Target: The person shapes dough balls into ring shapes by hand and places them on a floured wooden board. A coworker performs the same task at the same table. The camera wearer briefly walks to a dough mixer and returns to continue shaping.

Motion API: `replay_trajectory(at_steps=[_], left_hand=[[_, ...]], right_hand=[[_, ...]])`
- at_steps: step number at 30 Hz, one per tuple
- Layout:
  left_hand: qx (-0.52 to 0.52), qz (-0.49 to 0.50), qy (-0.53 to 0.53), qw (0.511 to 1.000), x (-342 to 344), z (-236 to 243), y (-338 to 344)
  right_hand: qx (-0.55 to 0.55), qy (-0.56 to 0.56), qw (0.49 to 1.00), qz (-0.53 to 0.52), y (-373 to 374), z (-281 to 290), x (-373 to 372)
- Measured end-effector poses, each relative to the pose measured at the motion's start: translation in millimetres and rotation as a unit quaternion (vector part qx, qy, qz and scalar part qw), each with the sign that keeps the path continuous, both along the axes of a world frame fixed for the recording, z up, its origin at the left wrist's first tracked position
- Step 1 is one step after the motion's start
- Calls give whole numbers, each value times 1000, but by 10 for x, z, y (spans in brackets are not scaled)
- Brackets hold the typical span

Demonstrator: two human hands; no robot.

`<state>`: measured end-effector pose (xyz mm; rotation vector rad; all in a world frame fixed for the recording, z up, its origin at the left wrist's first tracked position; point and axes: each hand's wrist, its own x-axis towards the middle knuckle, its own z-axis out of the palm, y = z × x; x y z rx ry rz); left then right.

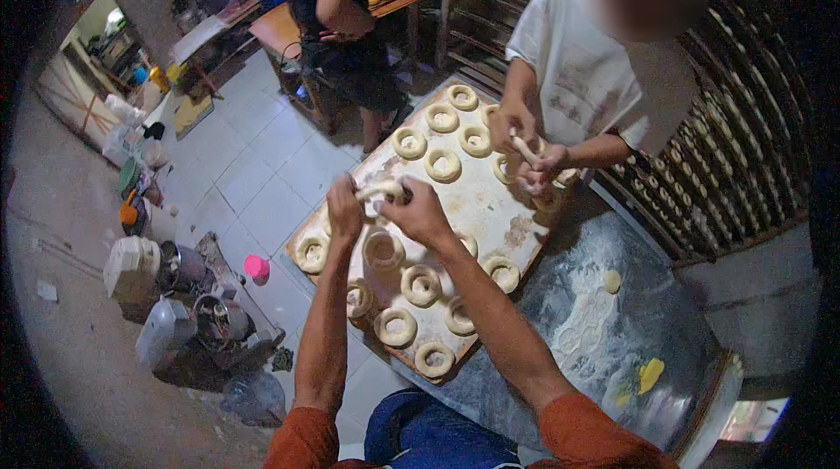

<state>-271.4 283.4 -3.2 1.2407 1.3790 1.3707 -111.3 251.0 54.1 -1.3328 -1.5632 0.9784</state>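
above the whitish board (486, 205), a dough piece (382, 189) (pale, softly curved) in the grasp of left fingers (342, 189) and right fingers (416, 195)

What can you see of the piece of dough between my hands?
The piece of dough is a thick, slightly curved, pale cream, soft-looking band, held roughly crosswise over the floured board, your left hand at one end, your right hand at the other. Whether it closes into a ring is hard to tell.

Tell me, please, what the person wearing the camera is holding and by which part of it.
A piece of pale dough: the left hand holds its left side, the right hand its right side.
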Motion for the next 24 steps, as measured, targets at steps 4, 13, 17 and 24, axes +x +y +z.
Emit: replay_trajectory(at_steps=[4,13,17,24], left_hand=[[148,-37,511,846,-181,-518,697],[72,-2,392,917,100,-214,193],[139,87,436,885,56,-109,-496],[98,-22,328,939,749,-91,-2054]], right_hand=[[-44,-160,974,-153,98,-320,-22],[-159,-74,945,-277,-2660,-511,2407],[-210,-217,911,-283,-3339,-294,2751],[-252,-175,915,-263,-4304,-454,2155]])
